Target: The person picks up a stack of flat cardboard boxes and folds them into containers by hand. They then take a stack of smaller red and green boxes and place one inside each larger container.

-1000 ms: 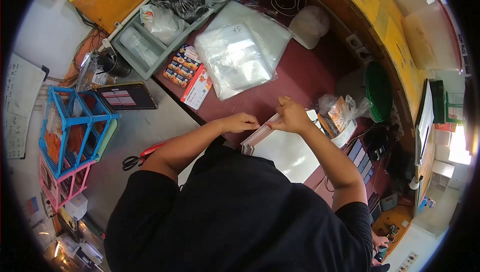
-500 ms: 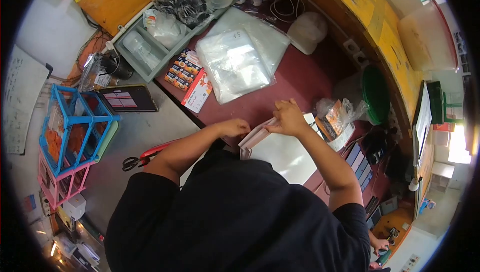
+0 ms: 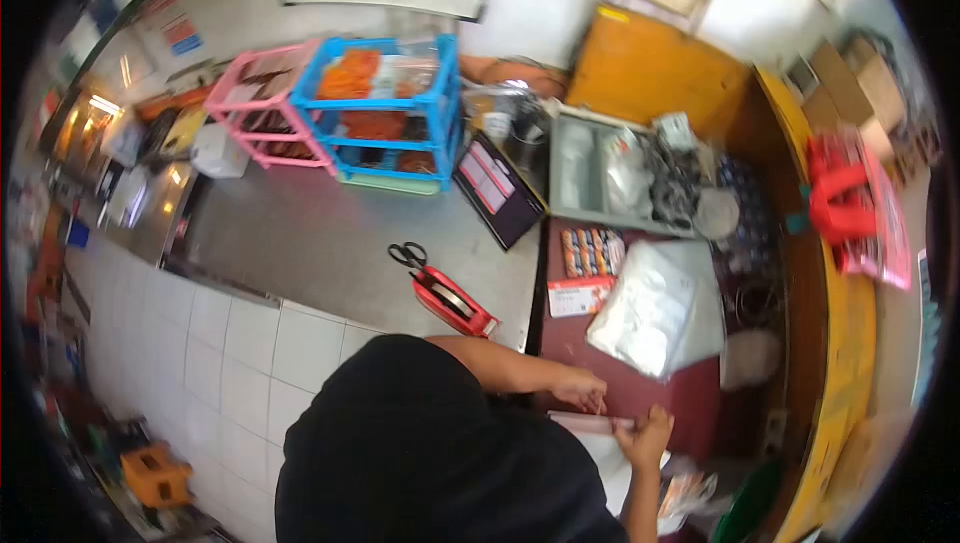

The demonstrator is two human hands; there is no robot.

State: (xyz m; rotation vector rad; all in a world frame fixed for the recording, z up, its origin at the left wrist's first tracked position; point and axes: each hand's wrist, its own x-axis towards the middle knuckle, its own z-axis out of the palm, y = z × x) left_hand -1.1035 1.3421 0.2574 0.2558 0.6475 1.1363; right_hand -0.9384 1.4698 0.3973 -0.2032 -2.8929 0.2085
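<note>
A white, flat box-like item [image 3: 603, 455] lies on the dark red table [image 3: 575, 343] in front of my body. My right hand [image 3: 648, 437] has its fingers closed on the edge of this item. My left hand [image 3: 581, 390] hovers near its other corner; its fingers are bent, with blur at the tips. Clear plastic bags [image 3: 645, 308] lie beyond the hands, beside an orange-and-white card [image 3: 580, 297]. My torso hides part of the white item.
Black scissors [image 3: 408, 255] and a red tape dispenser [image 3: 452, 301] sit on the metal counter [image 3: 300, 233]. Behind them stand a tablet [image 3: 498, 189], blue rack [image 3: 385, 170] and pink rack [image 3: 290, 147]. A grey tray [image 3: 578, 211] holds plastic bags; a yellow wooden panel [image 3: 850, 343] borders the right.
The camera view has swung to the left, so the table and hands now appear lower right. The tape dispenser shows fully. Both hands remain near the white item.
</note>
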